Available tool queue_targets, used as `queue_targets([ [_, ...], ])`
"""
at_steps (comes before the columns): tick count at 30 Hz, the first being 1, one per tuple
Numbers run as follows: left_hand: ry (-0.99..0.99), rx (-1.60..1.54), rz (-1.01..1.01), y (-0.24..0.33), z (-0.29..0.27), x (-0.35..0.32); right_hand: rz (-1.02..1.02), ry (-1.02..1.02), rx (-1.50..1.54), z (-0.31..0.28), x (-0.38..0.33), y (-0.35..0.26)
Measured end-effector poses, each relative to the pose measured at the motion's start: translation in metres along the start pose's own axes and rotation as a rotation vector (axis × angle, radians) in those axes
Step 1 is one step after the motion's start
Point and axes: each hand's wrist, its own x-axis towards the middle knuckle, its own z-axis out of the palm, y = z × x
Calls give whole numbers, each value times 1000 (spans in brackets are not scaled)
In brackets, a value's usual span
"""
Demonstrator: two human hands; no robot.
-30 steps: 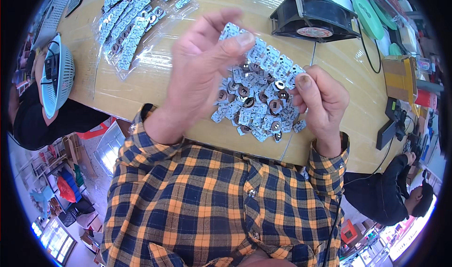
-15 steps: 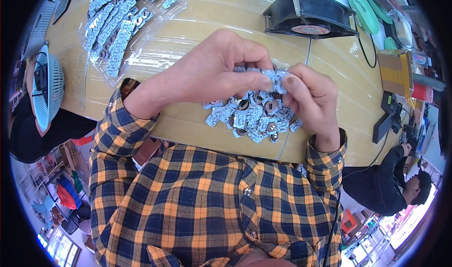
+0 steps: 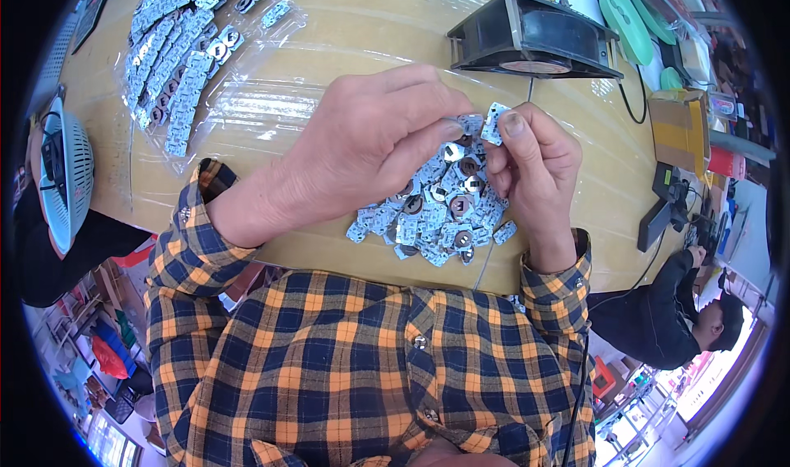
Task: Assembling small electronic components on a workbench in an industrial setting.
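Observation:
Above a pile of small circuit boards (image 3: 428, 220), my two hands are close together with a narrow gap between them. Pinched upright in my right hand (image 3: 539, 154) is a small pale circuit board (image 3: 495, 123), held between thumb and fingers. My left hand (image 3: 370, 130) is closed, thumb against forefinger, on another circuit board (image 3: 470, 125); its fingers hide most of that board. Several boards in the pile carry round, dark or silvery parts.
Boards still joined in panels (image 3: 189, 88) lie on clear plastic at the far left. A black fan (image 3: 535, 39) stands at the back right, with green pieces (image 3: 625, 27) and a cardboard box (image 3: 679, 134) beyond. A blue basket (image 3: 78, 162) is at left. Another person (image 3: 658, 311) sits at right.
The boards that both hands gripped together have come apart, one piece now in each hand. My left hand has turned slightly, and the whole view has shifted a little.

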Motion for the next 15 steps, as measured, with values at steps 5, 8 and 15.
queue_targets([
  [5,76,82,43,3,6,-3,-35,-36,-70,2,0,-3],
  [8,105,137,47,3,9,-5,-25,-50,-83,2,1,-2],
  [15,138,181,72,5,11,-3,25,-51,-54,-1,0,-3],
])
